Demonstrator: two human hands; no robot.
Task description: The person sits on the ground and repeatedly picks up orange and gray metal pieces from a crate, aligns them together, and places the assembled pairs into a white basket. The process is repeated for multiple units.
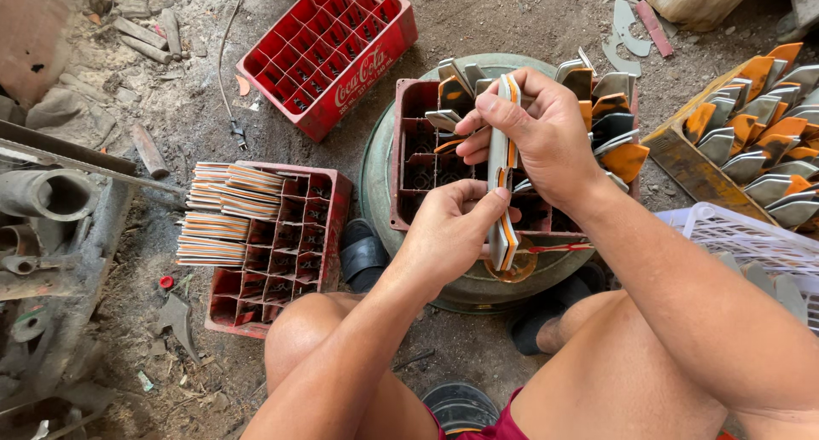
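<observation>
Two hands hold one long flat piece (502, 171), grey with orange edges, straight up and down. The right hand (537, 133) grips its top end with fingers curled tight. The left hand (452, 231) pinches its lower end. The thumbs and fingers hide parts of the piece, so I cannot tell if it is one piece or a few pressed together.

Just behind the hands is a dark red crate (418, 150) on a round metal drum (384, 150). Grey and orange blades (618, 120) stick out of its far side. The hands cover the middle of it.

To the left, a second crate (286, 252) has flat striped pieces (217, 222) stacked along one edge. A bright red crate (328, 52) stands farther away. On the right, a box of blades (759, 141) and a white basket (751, 244) are cut off by the picture edge. Bare dirt ground (478, 17) lies open between the crates.
</observation>
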